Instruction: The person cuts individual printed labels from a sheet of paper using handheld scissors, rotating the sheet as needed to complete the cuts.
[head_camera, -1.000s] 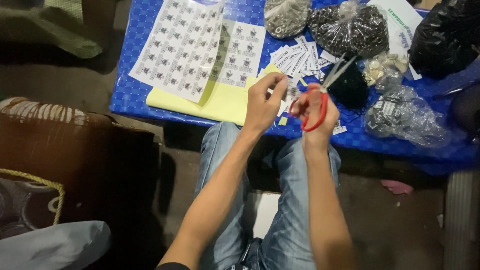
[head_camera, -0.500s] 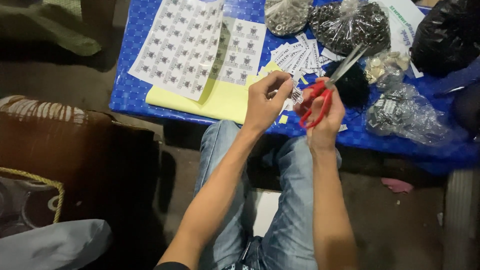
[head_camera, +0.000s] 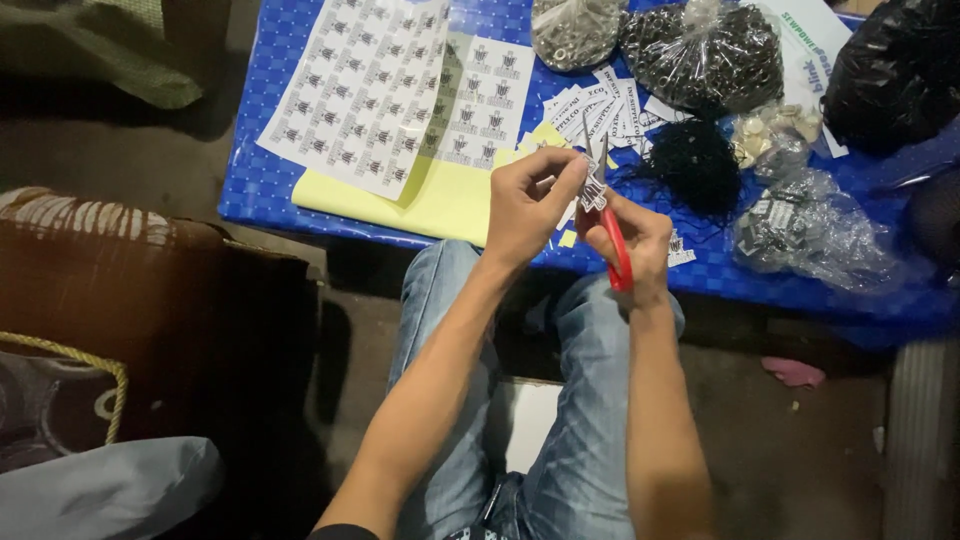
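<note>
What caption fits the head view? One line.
Right hand works red-handled scissors on a small label pinched by the left hand.

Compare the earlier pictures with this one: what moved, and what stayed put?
The red-handled scissors in the right hand swung from slanting up-right to blades pointing nearly straight up, closing in on the small label pinched by the left hand. Both grips are unchanged; the label sheets and bags stayed put.

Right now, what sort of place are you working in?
Probably a small home or backroom workspace for cutting and packing labels: a blue table holds printed label sheets and clear bags of small parts, while the right hand works red-handled scissors.
</note>
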